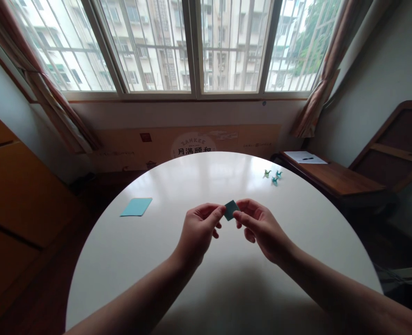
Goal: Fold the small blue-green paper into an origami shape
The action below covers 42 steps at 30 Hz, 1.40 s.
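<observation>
A small folded square of teal paper (pixel 231 210) is held up above the table, one corner pointing upward. My left hand (pixel 202 226) pinches its left side between thumb and forefinger. On the opposite side, the thumb and forefinger of my right hand (pixel 256 222) grip its right edge. The other fingers of both hands curl loosely below. Farther left on the table lies a flat light-blue sheet of square paper (pixel 136 207). Three small folded paper cranes (pixel 275 180), green and blue, stand together toward the table's far right.
The round white table (pixel 122 274) fills the middle of the view. Behind it are a barred window (pixel 192 46) and a printed cardboard panel (pixel 129 139). A wooden side table (pixel 348 179) at right bears white paper and a black pen. An orange-brown cabinet (pixel 14 195) stands at left.
</observation>
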{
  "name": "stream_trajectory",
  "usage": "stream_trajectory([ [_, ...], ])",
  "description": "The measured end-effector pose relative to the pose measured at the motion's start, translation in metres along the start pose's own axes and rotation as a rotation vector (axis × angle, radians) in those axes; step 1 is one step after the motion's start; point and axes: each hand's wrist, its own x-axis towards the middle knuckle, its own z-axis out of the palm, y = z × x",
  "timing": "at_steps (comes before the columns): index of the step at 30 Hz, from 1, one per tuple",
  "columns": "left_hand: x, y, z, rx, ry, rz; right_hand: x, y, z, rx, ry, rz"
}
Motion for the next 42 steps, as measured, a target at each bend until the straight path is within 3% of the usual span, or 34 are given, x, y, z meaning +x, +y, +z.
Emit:
stream_trajectory([
  [3, -0.002, 0.0, 0.002, -0.03, 0.009, 0.016, 0.001, 0.002, 0.0, -0.006, -0.028, -0.004],
  [7, -0.004, -0.004, 0.006, -0.004, -0.008, 0.018, 0.002, 0.001, -0.001, 0.07, 0.036, -0.016],
  [12, -0.005, -0.01, 0.007, 0.07, -0.158, -0.025, 0.001, -0.003, -0.001, 0.119, 0.056, -0.011],
  [17, -0.002, -0.012, 0.004, 0.189, -0.281, -0.027, 0.002, -0.002, -0.005, 0.018, 0.023, -0.072],
  [26, 0.003, 0.002, -0.008, 0.277, -0.156, 0.108, 0.003, -0.006, -0.009, -0.314, -0.037, -0.217],
  [35, 0.006, -0.006, -0.006, 0.157, -0.106, 0.07, 0.003, -0.001, -0.009, -0.196, 0.049, -0.195],
  [42, 0.006, -0.002, -0.011, 0.299, -0.154, 0.172, 0.002, 0.002, -0.008, -0.243, -0.039, -0.183],
])
